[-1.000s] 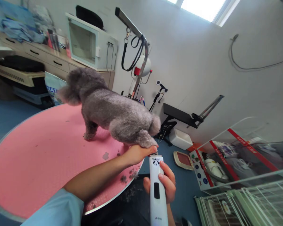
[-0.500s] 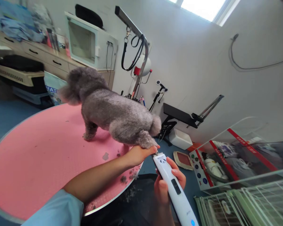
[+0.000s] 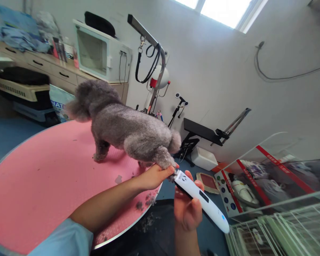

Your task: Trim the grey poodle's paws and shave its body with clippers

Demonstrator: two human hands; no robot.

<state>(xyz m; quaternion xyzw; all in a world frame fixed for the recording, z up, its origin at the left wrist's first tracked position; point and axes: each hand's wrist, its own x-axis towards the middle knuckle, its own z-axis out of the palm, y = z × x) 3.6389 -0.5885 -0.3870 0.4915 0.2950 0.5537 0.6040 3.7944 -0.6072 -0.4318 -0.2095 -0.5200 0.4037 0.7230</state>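
A grey curly dog (image 3: 128, 131) stands on a round pink grooming table (image 3: 42, 177), facing away to the left. My left hand (image 3: 154, 176) is closed around the dog's rear paw at the table's right edge. My right hand (image 3: 188, 209) grips a white electric clipper (image 3: 201, 199), tilted so its blade end touches the held paw. Tufts of cut grey fur (image 3: 145, 202) lie on the pink surface under my left wrist.
A grooming arm with black loops (image 3: 149, 53) rises behind the dog. A white dryer cabinet (image 3: 101, 53) sits on a counter with drawers at the back left. Wire cages (image 3: 280, 231) and a clear bin stand at the lower right; a folded black stand (image 3: 202, 131) leans by the wall.
The clipper swung from upright to lying tilted toward the right, its blade staying at the paw. My right hand rotated with it. My left hand kept its hold on the paw.
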